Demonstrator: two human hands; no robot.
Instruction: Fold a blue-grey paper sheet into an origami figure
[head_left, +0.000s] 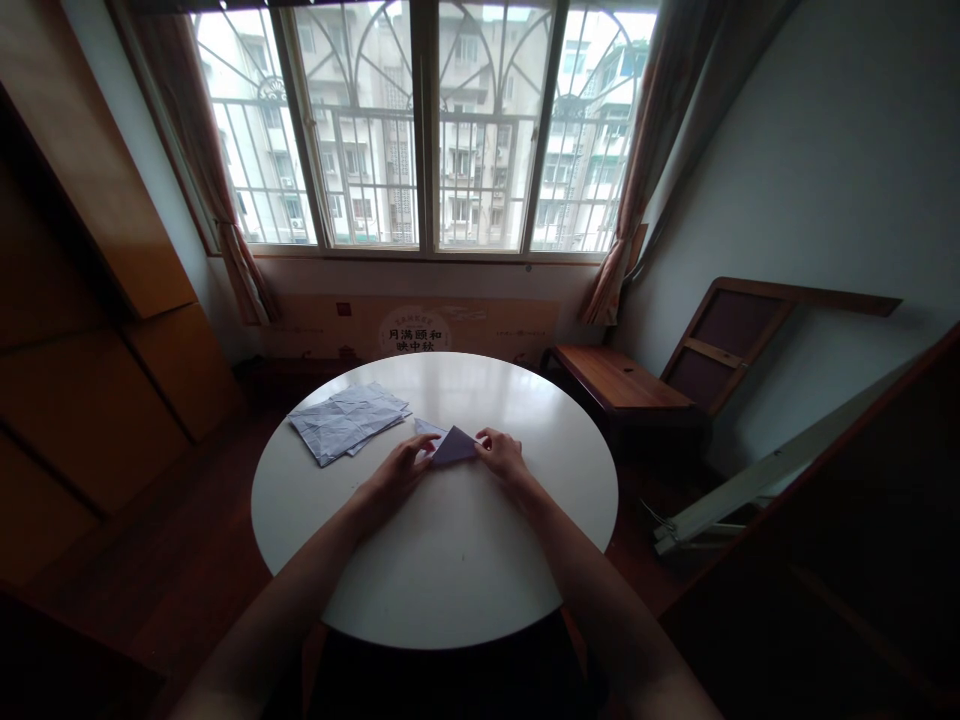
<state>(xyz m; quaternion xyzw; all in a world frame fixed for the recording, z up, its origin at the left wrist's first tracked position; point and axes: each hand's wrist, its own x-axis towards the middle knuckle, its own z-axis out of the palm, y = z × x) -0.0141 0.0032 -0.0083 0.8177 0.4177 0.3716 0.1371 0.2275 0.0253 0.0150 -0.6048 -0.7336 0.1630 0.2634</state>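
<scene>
Between my two hands is a folded sheet of paper (454, 447), bluish grey, with a pointed triangular flap standing up toward the far side. A paler part of it shows behind my left fingers. My left hand (411, 460) pinches its left edge, thumb and fingers closed on it. At the right corner my right hand (501, 452) grips the same paper with bent fingers. To the left, apart from my hands, a stack of creased grey paper sheets (346, 420) lies on the round white table (450, 560).
A low wooden bench (615, 378) stands beyond the table to the right, near a leaning wooden frame (720, 340). Pale green metal legs (720, 515) lie at the right. Wooden cabinets (90, 400) line the left, and a barred window (427, 130) is ahead.
</scene>
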